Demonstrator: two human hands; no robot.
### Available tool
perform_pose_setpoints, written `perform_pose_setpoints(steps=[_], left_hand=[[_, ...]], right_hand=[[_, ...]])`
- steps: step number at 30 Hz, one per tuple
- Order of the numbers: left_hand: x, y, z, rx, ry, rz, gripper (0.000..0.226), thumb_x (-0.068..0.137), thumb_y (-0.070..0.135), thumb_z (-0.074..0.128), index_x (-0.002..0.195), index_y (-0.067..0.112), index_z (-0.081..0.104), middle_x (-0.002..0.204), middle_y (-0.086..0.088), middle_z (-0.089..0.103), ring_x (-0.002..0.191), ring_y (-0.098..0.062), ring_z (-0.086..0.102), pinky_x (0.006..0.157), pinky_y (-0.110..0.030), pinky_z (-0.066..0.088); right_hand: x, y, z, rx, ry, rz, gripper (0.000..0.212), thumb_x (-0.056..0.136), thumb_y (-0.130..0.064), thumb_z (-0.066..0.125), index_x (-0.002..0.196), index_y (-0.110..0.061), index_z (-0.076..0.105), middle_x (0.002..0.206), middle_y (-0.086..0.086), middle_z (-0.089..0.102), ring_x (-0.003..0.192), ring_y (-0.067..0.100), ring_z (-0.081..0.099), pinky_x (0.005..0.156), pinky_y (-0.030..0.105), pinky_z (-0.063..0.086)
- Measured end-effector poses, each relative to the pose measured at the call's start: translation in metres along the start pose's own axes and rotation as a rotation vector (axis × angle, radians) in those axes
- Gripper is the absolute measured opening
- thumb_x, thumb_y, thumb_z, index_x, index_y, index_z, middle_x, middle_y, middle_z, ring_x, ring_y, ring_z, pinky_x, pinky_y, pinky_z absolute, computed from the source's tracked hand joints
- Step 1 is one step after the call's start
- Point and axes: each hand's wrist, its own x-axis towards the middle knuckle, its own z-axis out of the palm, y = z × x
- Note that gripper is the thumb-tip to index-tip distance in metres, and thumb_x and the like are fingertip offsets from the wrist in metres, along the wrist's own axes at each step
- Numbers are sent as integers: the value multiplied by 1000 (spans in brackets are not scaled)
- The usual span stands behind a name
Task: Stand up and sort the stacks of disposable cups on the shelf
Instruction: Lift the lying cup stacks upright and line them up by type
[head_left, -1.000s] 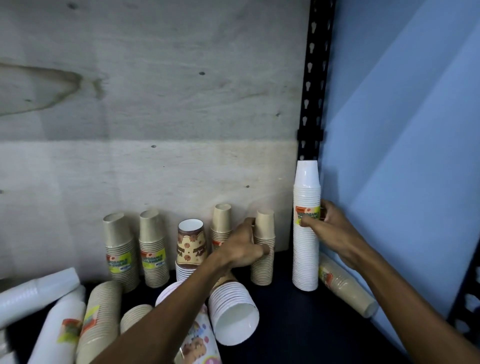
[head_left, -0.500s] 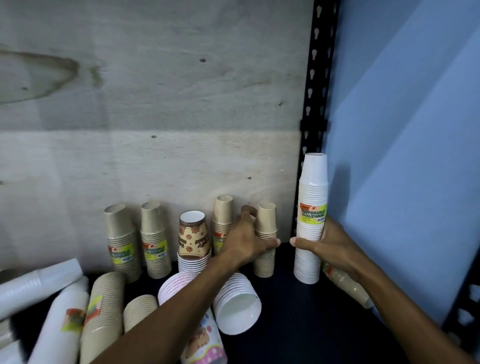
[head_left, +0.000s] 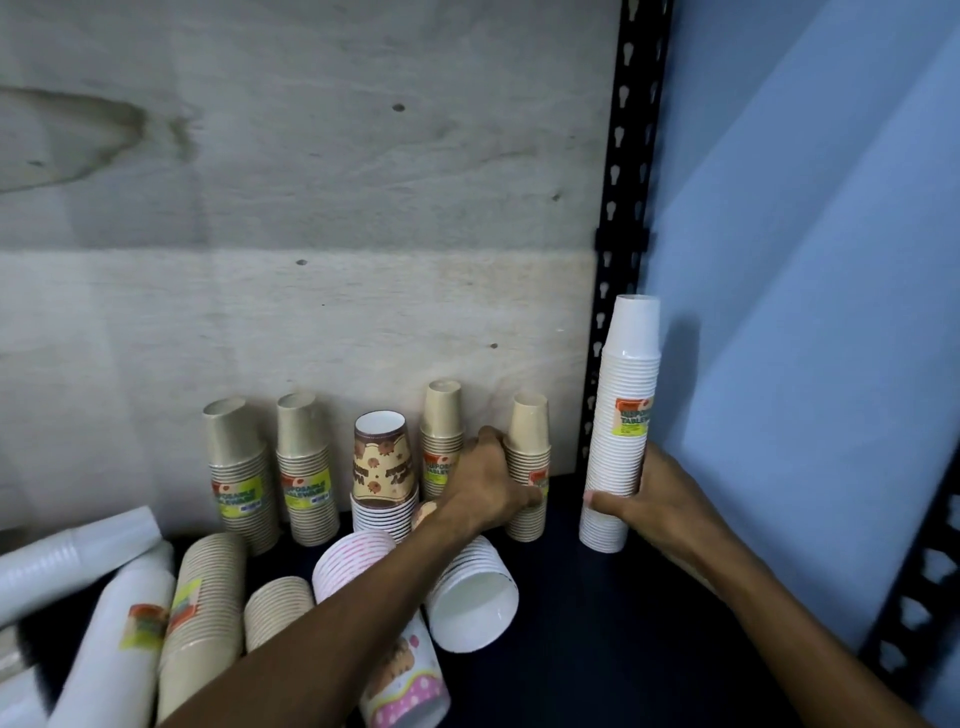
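A tall white cup stack (head_left: 626, 415) stands upright at the right of the dark shelf (head_left: 571, 649), by the black post. My right hand (head_left: 654, 499) grips its lower part. My left hand (head_left: 488, 488) holds a short brown cup stack (head_left: 529, 447) that stands against the plywood back. To its left stand another brown stack (head_left: 441, 431), a patterned stack (head_left: 382, 467) and two more brown stacks (head_left: 304, 467) (head_left: 239, 467). Several stacks lie on their sides in front: white (head_left: 114, 639), brown (head_left: 208, 613), pink-striped (head_left: 353, 566).
A black perforated upright post (head_left: 623, 234) marks the shelf's right rear corner, with a blue wall (head_left: 805, 312) beyond it. A second black post (head_left: 924, 597) stands at the near right. A lying white cup stack (head_left: 472, 608) opens toward me under my left forearm.
My right hand slid down the tall white stack and shifted it slightly right toward the corner. My left hand stayed on the short brown stack.
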Motion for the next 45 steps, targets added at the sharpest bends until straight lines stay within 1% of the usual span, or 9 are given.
perform_pose_setpoints(steps=[2, 5, 11, 16, 21, 28, 33, 38, 45], left_hand=[[1, 1, -2, -2, -19, -13, 76, 65, 31, 87, 126, 13, 45, 122, -7, 62, 109, -25, 61, 89, -28, 47], [1, 3, -1, 49, -37, -32, 77, 64, 37, 88, 124, 13, 46, 121, -7, 63, 110, -26, 61, 91, -31, 49], [7, 5, 1, 46, -46, -82, 66, 73, 28, 84, 124, 8, 47, 125, -11, 62, 112, -28, 61, 91, -32, 48], [13, 9, 6, 48, -2, -110, 60, 81, 19, 75, 128, 4, 42, 128, -16, 59, 116, -33, 59, 95, -36, 48], [17, 10, 11, 61, 24, -125, 54, 86, 16, 67, 131, 3, 39, 130, -18, 57, 119, -35, 57, 97, -36, 46], [23, 9, 14, 87, 20, -110, 58, 84, 13, 66, 133, 2, 38, 132, -19, 53, 121, -34, 54, 100, -36, 43], [25, 11, 17, 59, 21, -154, 67, 80, 19, 74, 132, 1, 37, 135, -17, 51, 125, -33, 53, 102, -35, 43], [26, 11, 19, 94, 44, -128, 60, 85, 19, 69, 131, -1, 36, 134, -19, 53, 123, -33, 54, 100, -35, 43], [27, 12, 18, 134, 33, -118, 63, 85, 19, 69, 133, -1, 34, 135, -20, 52, 124, -34, 53, 102, -35, 42]], right_hand=[[-2, -2, 2, -65, 11, 16, 74, 69, -34, 86, 132, -21, 49, 126, 1, 64, 110, 22, 64, 93, 39, 52], [2, -1, 7, -99, 43, 39, 70, 74, -32, 84, 132, -18, 48, 130, 3, 63, 113, 25, 63, 94, 39, 52], [15, -2, 18, -141, 80, 41, 66, 74, -38, 83, 127, -17, 51, 128, 5, 66, 111, 27, 65, 93, 41, 53], [29, -7, 27, -164, 107, 27, 63, 73, -38, 83, 125, -17, 55, 127, 6, 67, 114, 30, 63, 90, 37, 52], [43, -10, 35, -193, 118, 28, 61, 76, -40, 80, 123, -12, 54, 126, 10, 66, 114, 33, 62, 87, 36, 50], [57, -14, 43, -206, 121, 12, 60, 79, -36, 78, 125, -9, 52, 128, 13, 65, 116, 34, 62, 87, 36, 49], [62, -15, 47, -202, 123, 19, 58, 82, -36, 76, 126, -8, 50, 128, 15, 64, 117, 35, 61, 88, 36, 49], [66, -14, 48, -199, 117, 22, 58, 84, -36, 74, 128, -8, 48, 129, 16, 63, 118, 35, 60, 90, 37, 49], [71, -17, 51, -211, 132, 8, 65, 80, -36, 79, 129, -6, 48, 130, 16, 61, 119, 33, 59, 92, 38, 48]])
